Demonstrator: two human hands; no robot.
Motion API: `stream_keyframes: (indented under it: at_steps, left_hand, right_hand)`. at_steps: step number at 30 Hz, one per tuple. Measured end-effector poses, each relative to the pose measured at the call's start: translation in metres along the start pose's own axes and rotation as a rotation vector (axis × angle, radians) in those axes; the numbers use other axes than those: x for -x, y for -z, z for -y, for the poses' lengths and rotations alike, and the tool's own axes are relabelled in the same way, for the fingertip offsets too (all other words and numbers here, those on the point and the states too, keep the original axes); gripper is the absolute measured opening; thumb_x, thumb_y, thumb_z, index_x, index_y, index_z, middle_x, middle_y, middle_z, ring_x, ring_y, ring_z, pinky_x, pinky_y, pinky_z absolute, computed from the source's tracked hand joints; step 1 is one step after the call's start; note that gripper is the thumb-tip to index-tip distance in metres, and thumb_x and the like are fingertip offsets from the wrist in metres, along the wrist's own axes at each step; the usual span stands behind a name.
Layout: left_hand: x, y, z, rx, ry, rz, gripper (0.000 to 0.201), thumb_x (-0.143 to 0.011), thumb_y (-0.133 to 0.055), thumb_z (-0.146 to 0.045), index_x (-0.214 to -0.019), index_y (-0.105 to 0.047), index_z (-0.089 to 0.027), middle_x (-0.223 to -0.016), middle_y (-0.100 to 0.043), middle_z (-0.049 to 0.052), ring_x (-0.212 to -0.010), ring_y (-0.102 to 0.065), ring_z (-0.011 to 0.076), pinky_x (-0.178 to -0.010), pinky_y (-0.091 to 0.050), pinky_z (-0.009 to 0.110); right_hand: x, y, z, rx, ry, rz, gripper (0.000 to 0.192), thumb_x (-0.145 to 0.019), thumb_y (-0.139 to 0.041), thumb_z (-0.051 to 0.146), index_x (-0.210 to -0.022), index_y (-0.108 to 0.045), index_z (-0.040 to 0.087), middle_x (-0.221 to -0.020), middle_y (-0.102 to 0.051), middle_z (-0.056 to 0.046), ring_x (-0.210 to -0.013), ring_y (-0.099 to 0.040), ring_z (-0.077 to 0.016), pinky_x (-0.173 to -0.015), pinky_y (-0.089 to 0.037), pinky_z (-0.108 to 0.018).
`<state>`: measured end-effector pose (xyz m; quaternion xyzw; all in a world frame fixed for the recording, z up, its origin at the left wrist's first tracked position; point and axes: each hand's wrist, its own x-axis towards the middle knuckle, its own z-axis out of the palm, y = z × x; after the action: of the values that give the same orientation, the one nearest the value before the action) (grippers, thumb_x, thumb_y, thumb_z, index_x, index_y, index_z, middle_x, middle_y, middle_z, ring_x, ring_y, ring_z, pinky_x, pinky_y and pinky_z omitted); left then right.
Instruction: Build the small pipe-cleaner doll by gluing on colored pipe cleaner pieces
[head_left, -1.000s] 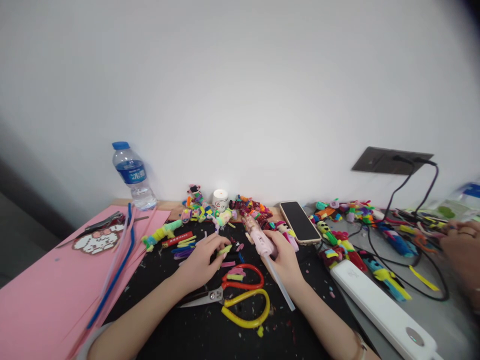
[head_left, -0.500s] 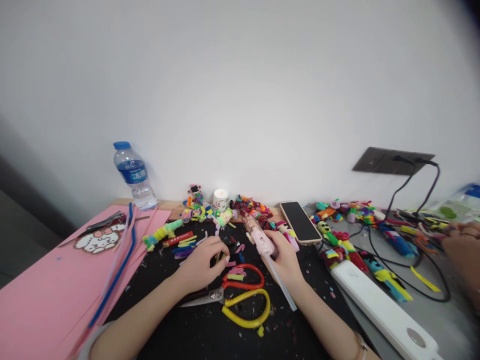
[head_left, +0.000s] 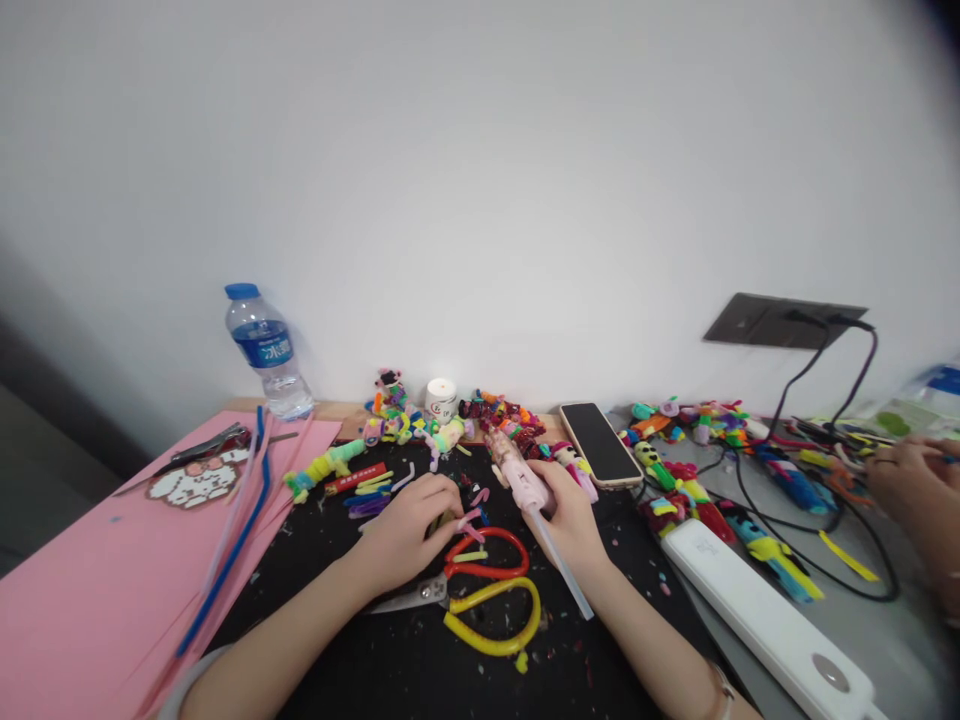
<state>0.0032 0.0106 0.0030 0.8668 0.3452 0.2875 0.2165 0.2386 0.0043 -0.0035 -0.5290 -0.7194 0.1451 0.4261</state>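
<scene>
My right hand is wrapped round a pink hot glue gun, its stained nozzle pointing away from me and a clear glue stick jutting from the back. At the middle of the black mat, my left hand has its fingers curled together, with a small pink fuzzy pipe cleaner piece at the fingertips. Part of what it grips is hidden. Just below lies a pair of scissors with red and yellow handles, its blades partly under my left wrist. A yellow-green piece rests by the red handle.
Pipe cleaner figures crowd the right side beside a white power strip and black cables. A phone, a white roll and a water bottle stand or lie along the wall. Another person's hand is at far right.
My left hand has shifted slightly right and closed, and pink pieces by the scissors have moved up to its fingertips. My right hand stays put. The other person's hand has moved left.
</scene>
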Motion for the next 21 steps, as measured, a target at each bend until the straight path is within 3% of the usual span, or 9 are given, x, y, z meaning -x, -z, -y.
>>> stream_keyframes:
  at_steps: [9, 13, 16, 21]
  left_hand:
    - [-0.001, -0.001, 0.007, -0.048, 0.064, -0.124, 0.019, -0.087, -0.046, -0.009, -0.097, -0.060, -0.018, -0.101, -0.060, 0.007, -0.098, -0.055, 0.0205, -0.098, -0.040, 0.040]
    - [-0.001, 0.002, -0.001, -0.035, -0.020, -0.033, 0.018, -0.085, -0.055, -0.014, -0.101, -0.061, -0.020, -0.110, -0.058, 0.008, -0.105, -0.053, 0.0212, -0.100, -0.039, 0.039]
    - [0.000, 0.002, -0.003, -0.033, -0.060, 0.053, 0.011, -0.085, -0.058, -0.016, -0.093, -0.064, -0.021, -0.112, -0.059, 0.006, -0.108, -0.052, 0.0217, -0.095, -0.042, 0.036]
    - [-0.002, -0.003, 0.006, -0.041, -0.039, -0.020, 0.011, -0.089, -0.054, -0.014, -0.083, -0.062, -0.019, -0.105, -0.061, 0.006, -0.100, -0.055, 0.0195, -0.090, -0.043, 0.035]
  right_hand:
    - [0.000, 0.000, -0.001, 0.004, 0.004, 0.003, 0.026, -0.078, -0.057, 0.023, -0.103, -0.059, 0.019, -0.098, -0.064, -0.007, -0.087, -0.062, -0.0224, -0.076, -0.050, -0.034]
    - [0.000, 0.000, 0.000, 0.010, -0.002, -0.001, 0.027, -0.077, -0.057, 0.022, -0.103, -0.059, 0.019, -0.098, -0.064, -0.007, -0.088, -0.061, -0.0224, -0.076, -0.050, -0.034]
    - [0.000, 0.001, 0.001, 0.002, 0.002, 0.011, 0.026, -0.077, -0.057, 0.022, -0.103, -0.059, 0.019, -0.098, -0.064, -0.007, -0.088, -0.061, -0.0223, -0.077, -0.050, -0.034]
    - [0.000, 0.001, 0.002, -0.002, 0.006, 0.002, 0.027, -0.076, -0.057, 0.021, -0.103, -0.059, 0.020, -0.098, -0.064, -0.007, -0.088, -0.061, -0.0225, -0.076, -0.050, -0.034]
